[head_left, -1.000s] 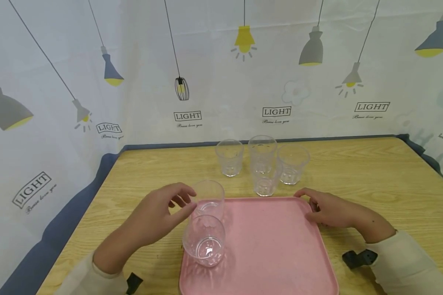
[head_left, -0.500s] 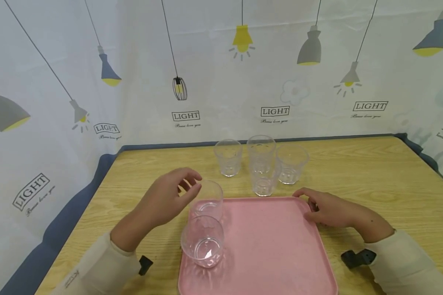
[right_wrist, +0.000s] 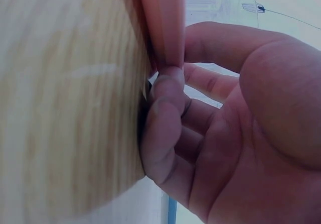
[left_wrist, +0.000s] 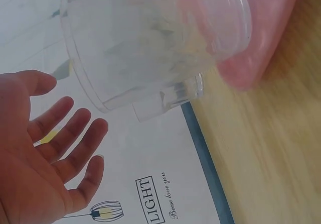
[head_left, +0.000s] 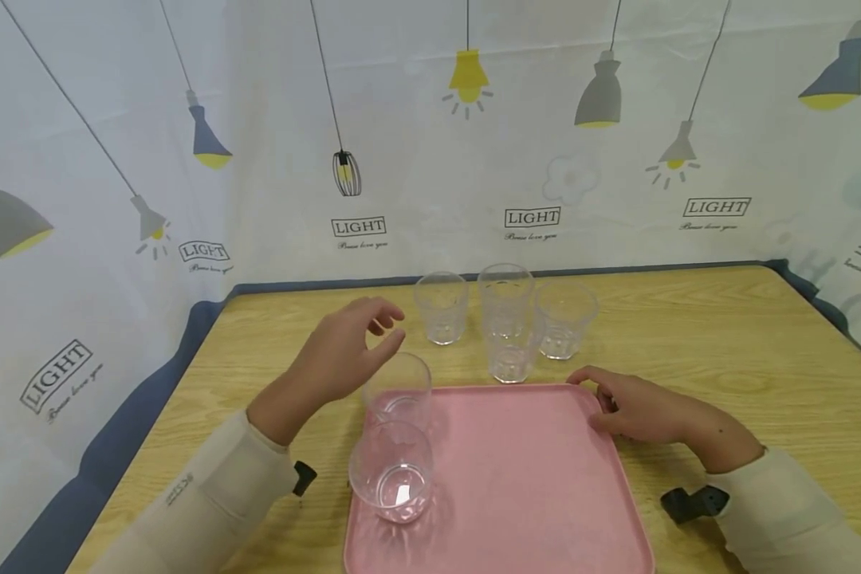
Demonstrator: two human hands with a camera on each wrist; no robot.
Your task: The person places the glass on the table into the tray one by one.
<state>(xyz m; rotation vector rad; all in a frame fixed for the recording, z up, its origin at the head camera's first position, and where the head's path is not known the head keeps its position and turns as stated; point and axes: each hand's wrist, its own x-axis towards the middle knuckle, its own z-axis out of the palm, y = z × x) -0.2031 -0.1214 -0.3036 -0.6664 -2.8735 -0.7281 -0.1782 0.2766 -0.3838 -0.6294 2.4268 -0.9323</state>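
My left hand (head_left: 344, 351) hovers above and behind the rear clear cup (head_left: 399, 395), fingers loosely bent and holding nothing. In the left wrist view a gap shows between its fingertips and the cup's rim. That cup stands upright on the back left corner of the pink tray (head_left: 516, 478). A second clear cup (head_left: 393, 470) is just in front of it, also on the tray's left side. At the tray's back right corner my right hand (head_left: 649, 406) grips the rim. The right wrist view has the thumb on one side of the tray edge (right_wrist: 168, 23) and curled fingers at the other.
Behind the tray, several more clear cups stand grouped on the wooden table (head_left: 725, 335): a left one (head_left: 441, 311), a right one (head_left: 563, 323), a front one (head_left: 509, 363) and a rear one (head_left: 505, 295). A lamp-printed curtain (head_left: 416, 159) hangs beyond the table.
My left hand has moved away from the rear cup, going further back, upward and slightly right toward the grouped cups. The right hand keeps its place on the tray corner; the cups stay put.
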